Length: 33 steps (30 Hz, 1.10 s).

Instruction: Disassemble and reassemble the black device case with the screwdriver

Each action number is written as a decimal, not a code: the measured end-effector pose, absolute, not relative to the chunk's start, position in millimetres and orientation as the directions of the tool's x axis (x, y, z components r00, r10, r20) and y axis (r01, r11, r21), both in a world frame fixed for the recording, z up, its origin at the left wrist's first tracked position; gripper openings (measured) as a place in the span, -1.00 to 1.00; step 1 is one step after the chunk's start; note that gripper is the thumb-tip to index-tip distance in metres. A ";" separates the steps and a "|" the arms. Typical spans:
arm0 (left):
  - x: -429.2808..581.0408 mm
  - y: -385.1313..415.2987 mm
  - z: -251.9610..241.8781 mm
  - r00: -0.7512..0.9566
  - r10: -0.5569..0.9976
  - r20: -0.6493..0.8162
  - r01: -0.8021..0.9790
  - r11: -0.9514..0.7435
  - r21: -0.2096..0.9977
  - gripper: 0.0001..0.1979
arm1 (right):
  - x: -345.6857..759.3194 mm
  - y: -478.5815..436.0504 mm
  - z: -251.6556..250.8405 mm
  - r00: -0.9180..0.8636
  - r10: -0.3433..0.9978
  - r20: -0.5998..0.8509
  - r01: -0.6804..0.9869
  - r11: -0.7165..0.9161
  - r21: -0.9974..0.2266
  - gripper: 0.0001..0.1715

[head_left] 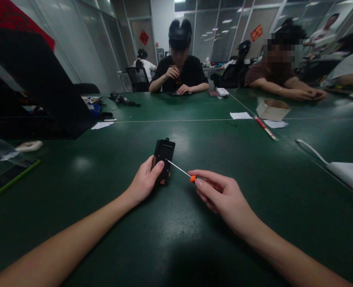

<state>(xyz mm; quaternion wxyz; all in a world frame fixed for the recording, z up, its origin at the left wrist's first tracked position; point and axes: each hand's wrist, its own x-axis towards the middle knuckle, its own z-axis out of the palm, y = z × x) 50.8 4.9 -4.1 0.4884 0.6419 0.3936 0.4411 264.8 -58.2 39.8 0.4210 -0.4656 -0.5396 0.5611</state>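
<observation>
My left hand [145,180] grips a small black box-like device [164,154] standing on the green table [194,239], fingers wrapped round its lower part. My right hand [218,191] pinches a thin screwdriver with an orange handle [192,178]. Its metal shaft points up and left, and the tip touches the face of the black device.
A black case [35,91] and a white mouse [29,146] lie at the left. A cardboard box [272,109], papers [240,115] and a red pen [265,128] sit at the right. Two people sit across the table, working with their own hands.
</observation>
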 end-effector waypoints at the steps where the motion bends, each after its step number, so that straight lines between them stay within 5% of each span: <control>1: 51.8 3.6 -2.5 0.298 0.936 0.187 0.098 -0.225 0.969 -0.67 | 264.6 -58.5 39.8 -0.217 0.974 -0.068 0.030 -0.063 -0.998 -0.60; 25: 55.2 -4.0 -2.8 0.148 0.946 0.288 0.451 -0.324 0.832 -0.72 | 263.2 -59.4 38.2 -0.216 0.974 -0.074 0.072 -0.059 -0.996 -0.60; 29: 53.4 -3.1 -1.5 0.128 0.935 0.331 0.561 -0.344 0.753 -0.73 | 264.9 -58.8 40.3 -0.224 0.955 -0.193 -0.022 -0.203 -0.979 -0.57; 33: 51.2 -1.9 -2.0 0.137 0.919 0.371 0.654 -0.365 0.663 -0.72 | 273.1 -55.2 40.0 -0.365 0.844 -0.394 -0.249 -0.496 -0.832 -0.67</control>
